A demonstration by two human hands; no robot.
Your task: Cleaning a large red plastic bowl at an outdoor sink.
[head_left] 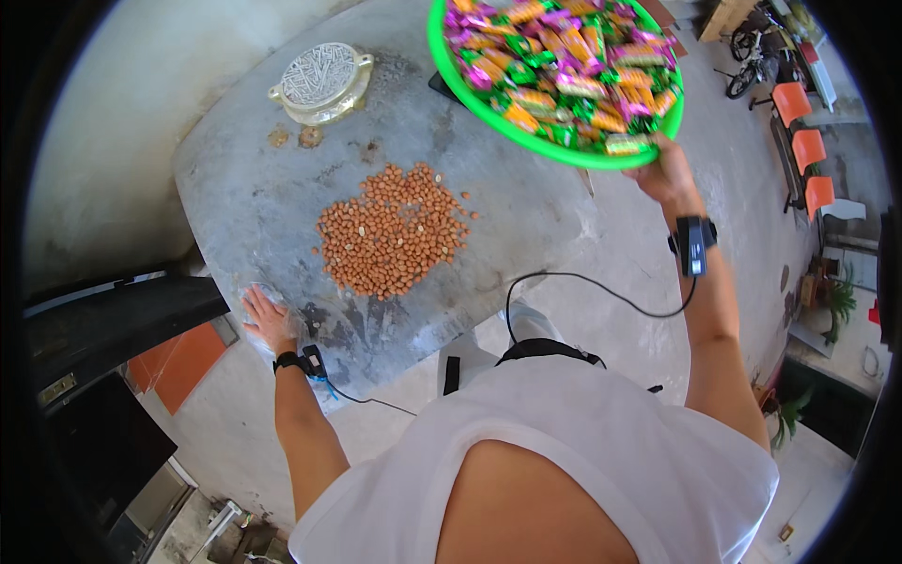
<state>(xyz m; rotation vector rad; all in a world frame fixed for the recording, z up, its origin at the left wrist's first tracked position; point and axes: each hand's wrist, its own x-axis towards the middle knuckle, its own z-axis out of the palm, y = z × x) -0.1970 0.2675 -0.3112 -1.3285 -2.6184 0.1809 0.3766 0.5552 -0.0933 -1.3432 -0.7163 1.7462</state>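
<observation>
My right hand point(665, 171) grips the near right rim of a round bright green plastic basin point(526, 141). Wrapped candies point(578, 80) in purple, green, orange and gold fill it, and its far side is cut off by the picture's top edge. At the left near corner of the grey table point(272, 197), my left hand point(271, 318) lies with its fingers spread. Something clear, like thin plastic, shows around it. Between the hands, reddish-brown nuts point(390, 230) are spread in a loose patch on the tabletop.
A round clear container point(321, 83) of small white sticks stands at the far left of the table. Part of a dark flat object point(443, 87) shows beside the basin. Cables run from both wrist devices. Orange seats point(808, 148) and a bicycle point(747, 52) stand off to the right.
</observation>
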